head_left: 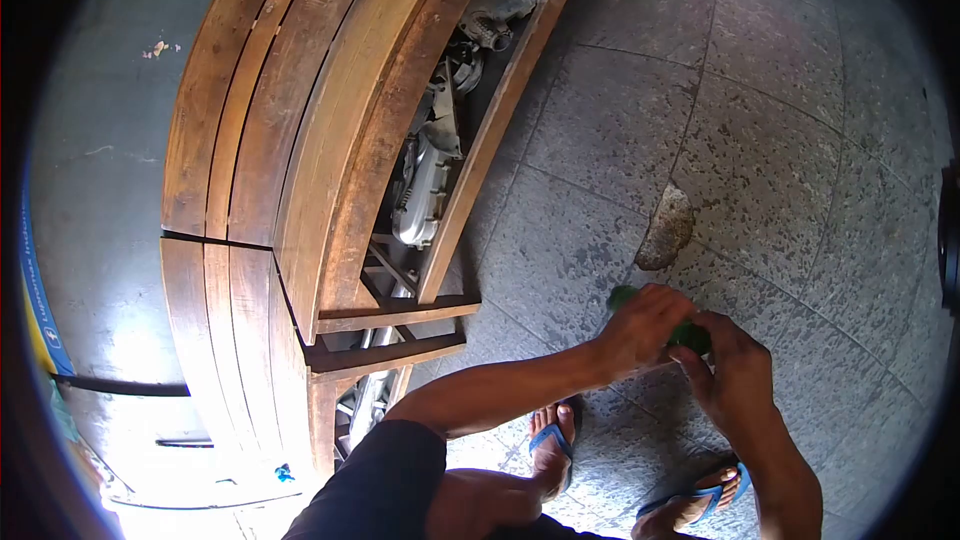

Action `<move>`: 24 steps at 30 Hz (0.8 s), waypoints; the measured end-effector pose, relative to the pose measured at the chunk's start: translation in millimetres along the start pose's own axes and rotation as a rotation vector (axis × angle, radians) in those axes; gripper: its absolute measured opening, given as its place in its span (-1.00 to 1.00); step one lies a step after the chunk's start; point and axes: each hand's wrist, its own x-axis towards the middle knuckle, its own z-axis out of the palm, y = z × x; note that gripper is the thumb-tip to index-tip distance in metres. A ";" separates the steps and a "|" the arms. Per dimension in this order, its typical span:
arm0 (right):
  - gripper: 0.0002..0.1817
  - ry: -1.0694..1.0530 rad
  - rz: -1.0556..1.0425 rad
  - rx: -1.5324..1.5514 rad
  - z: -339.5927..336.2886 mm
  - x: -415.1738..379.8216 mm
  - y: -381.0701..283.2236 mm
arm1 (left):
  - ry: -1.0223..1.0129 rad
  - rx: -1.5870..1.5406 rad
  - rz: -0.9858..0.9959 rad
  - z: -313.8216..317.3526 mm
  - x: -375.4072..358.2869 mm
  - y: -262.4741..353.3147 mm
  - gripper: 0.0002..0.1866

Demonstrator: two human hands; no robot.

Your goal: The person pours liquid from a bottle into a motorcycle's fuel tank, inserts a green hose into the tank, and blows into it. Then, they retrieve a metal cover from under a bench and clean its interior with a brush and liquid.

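A dark green thing (690, 338), of a kind I cannot make out, is held between my two hands above the tiled floor. My left hand (648, 325) is closed around it, and a green end sticks out past the knuckles on the far side. Close beside it, my right hand (735, 355) grips the near end between thumb and fingers. Most of the green thing is covered by my fingers.
On the left stands a slatted wooden bench (330, 90), with metal engine parts (425, 190) on its lower level. A pale worn patch (668, 228) marks the stone floor (590, 120). My feet in blue flip-flops (735, 485) are below my hands.
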 end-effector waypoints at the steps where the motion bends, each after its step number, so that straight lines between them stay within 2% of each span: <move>1: -0.57 0.007 0.000 0.001 -0.7 -0.7 0.9 | -0.043 -0.030 0.011 -2.5 2.5 -2.8 -0.53; 2: -0.57 0.013 -0.001 0.002 -1.7 -1.2 2.5 | -0.040 -0.029 0.013 -9.2 4.1 -9.0 -0.53; 4: -0.58 0.042 0.062 0.048 -15.5 -6.5 6.9 | 0.046 0.154 0.199 -57.0 19.1 -13.0 -0.51; 5: -0.58 0.079 0.129 0.091 -25.6 -11.0 10.6 | 0.107 0.290 0.151 -84.4 14.9 -33.8 -0.54; 7: -0.61 0.179 0.285 0.194 -46.1 -27.0 24.1 | 0.436 0.509 0.119 -151.8 11.1 -90.1 -0.76; 8: -0.62 0.230 0.258 0.142 -58.5 -33.7 31.4 | 0.581 0.575 -0.125 -183.4 1.4 -117.7 -0.87; 9: -0.62 0.282 0.231 0.090 -69.0 -40.6 39.0 | 0.793 0.707 -0.267 -214.6 4.2 -140.6 -0.85; 10: -0.60 0.340 0.260 0.043 -74.9 -49.2 46.2 | 0.974 0.755 -0.399 -239.9 -18.9 -197.3 -0.81; 11: -0.58 0.401 0.288 -0.007 -80.6 -59.2 53.9 | 0.538 1.269 -0.753 -287.3 -65.9 -271.1 -0.73; 12: -0.55 0.414 0.348 -0.012 -88.2 -71.6 63.0 | 0.332 1.643 -0.990 -305.8 -108.9 -347.9 -0.66; 13: -0.53 0.450 0.393 -0.060 -92.3 -83.2 70.4 | 0.531 1.303 -1.201 -303.0 -120.7 -352.5 -0.59; 14: -0.52 0.466 0.408 -0.104 -98.0 -95.1 75.3 | 0.165 1.459 -1.279 -299.3 -125.4 -330.3 -0.45; 16: -0.50 0.465 0.466 -0.175 -112.3 -124.4 86.1 | 0.437 0.865 -1.521 -302.8 -118.7 -285.2 -0.33; 19: -0.53 0.471 0.506 -0.313 -125.0 -170.9 93.3 | 0.336 0.951 -1.538 -322.4 -188.3 -353.9 -0.25; 20: -0.53 0.466 0.514 -0.317 -129.9 -184.3 90.6 | 0.326 0.948 -1.539 -320.5 -198.6 -363.2 -0.25; 22: -0.56 0.375 0.641 -0.313 -138.2 -207.3 85.6 | 0.233 0.958 -1.351 -316.7 -208.9 -373.8 -0.18; 24: -0.55 0.391 0.683 -0.318 -135.8 -227.5 85.5 | 0.273 0.935 -1.337 -322.3 -210.9 -371.2 -0.15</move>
